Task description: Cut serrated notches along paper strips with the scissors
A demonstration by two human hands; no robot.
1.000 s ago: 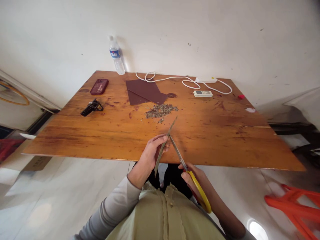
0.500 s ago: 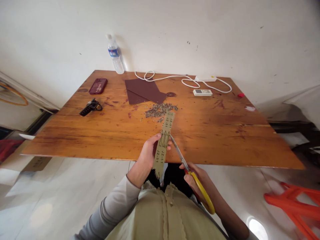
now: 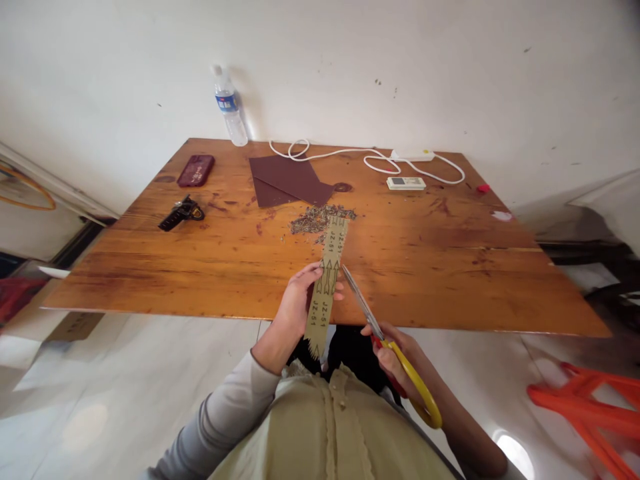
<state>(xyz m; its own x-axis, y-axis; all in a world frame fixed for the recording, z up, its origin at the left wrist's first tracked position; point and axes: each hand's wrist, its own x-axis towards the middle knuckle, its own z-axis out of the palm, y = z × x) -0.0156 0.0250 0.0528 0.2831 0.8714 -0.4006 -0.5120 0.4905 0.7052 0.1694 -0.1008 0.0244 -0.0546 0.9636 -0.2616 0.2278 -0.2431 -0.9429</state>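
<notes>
My left hand [image 3: 296, 303] pinches a strip of sandpaper [image 3: 324, 313] by its middle, thumb on the near face. The strip's tan printed back, with arrows and "JZ-51", faces me, and its lower end has a jagged fringe. Scissors [image 3: 364, 305] with yellow and red handles are in my right hand [image 3: 395, 353], fingers around the handles. Their blades look closed and point up-left, tips just right of the strip's edge. Beyond the strip's top lies a pile of small dark clippings [image 3: 317, 220] on the wooden table [image 3: 440, 267].
Dark maroon sheets [image 3: 280, 183] lie behind the clippings. To the left are a phone [image 3: 196, 171], a black strap-like item [image 3: 181, 213] and a water bottle [image 3: 231, 110]. A white cable with a power strip [image 3: 413, 155] and a remote [image 3: 406, 183] lie back right. An orange stool [image 3: 590, 407] stands right.
My right hand has moved the scissors slightly right and down, their tips now a little apart from the strip. My left hand and the strip have hardly moved.
</notes>
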